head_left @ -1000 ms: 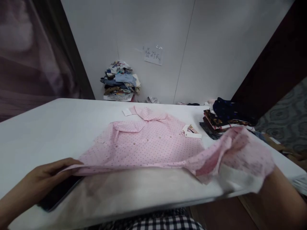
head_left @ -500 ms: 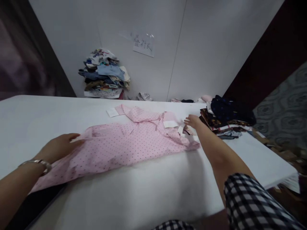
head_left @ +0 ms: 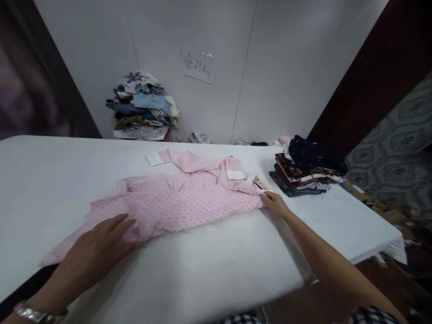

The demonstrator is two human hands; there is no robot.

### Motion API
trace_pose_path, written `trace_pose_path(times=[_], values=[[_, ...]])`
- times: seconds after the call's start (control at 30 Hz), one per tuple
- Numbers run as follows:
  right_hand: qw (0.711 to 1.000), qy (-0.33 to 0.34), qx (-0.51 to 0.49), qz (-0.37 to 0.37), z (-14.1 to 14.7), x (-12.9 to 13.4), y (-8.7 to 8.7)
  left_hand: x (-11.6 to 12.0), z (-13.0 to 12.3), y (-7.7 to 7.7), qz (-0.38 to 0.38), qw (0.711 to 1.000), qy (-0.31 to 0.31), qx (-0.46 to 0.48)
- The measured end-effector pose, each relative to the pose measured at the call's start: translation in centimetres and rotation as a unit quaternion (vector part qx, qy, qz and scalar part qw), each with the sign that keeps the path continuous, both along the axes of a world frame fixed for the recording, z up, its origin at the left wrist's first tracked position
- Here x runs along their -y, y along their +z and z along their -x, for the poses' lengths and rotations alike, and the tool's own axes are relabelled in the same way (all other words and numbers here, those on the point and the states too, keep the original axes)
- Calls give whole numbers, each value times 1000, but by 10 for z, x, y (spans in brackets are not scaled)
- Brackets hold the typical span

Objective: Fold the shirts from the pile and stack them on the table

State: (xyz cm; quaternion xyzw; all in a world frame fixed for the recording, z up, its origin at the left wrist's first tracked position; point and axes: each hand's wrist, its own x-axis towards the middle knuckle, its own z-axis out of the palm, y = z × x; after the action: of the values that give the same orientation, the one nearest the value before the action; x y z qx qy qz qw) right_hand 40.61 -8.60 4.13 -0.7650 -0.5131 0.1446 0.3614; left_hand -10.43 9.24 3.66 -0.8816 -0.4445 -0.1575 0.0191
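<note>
A pink dotted shirt (head_left: 195,198) lies spread across the white table, its collar toward the right and one sleeve stretched to the back left. White paper tags lie at its collar and beside the sleeve's end. My left hand (head_left: 101,245), fingers apart, rests over the near left part of the cloth. At the shirt's right end, my right hand (head_left: 275,203) has its fingers closed on the near edge of the fabric by the collar.
Folded dark and patterned clothes (head_left: 303,166) are stacked on the right of the table (head_left: 60,166). A tall pile of clothes (head_left: 145,105) stands behind its back edge at left. A handwritten sheet (head_left: 198,67) hangs on the wall. Something black lies at the lower left.
My right hand has come down and nearer and taken hold of the shirt's right edge. My left hand has shifted right and toward me along the cloth. The view has turned slightly.
</note>
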Motion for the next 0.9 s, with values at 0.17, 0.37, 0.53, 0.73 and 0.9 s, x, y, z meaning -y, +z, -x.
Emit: trace_pose_path(times=[0.17,0.37,0.53,0.73,0.9], values=[[992,-39,-114,45,-10,15,18,0,6,16,-17,995,-4,-94],[990,-86,-44,103,-29,62,20,19,20,20,-18,995,-89,-33],[981,-88,126,122,-34,87,0,26,29,20,88,995,29,28],[963,77,233,-111,20,64,3,27,11,46,175,959,223,18],[944,230,237,-19,55,26,-14,-2,-11,60,150,957,245,35]])
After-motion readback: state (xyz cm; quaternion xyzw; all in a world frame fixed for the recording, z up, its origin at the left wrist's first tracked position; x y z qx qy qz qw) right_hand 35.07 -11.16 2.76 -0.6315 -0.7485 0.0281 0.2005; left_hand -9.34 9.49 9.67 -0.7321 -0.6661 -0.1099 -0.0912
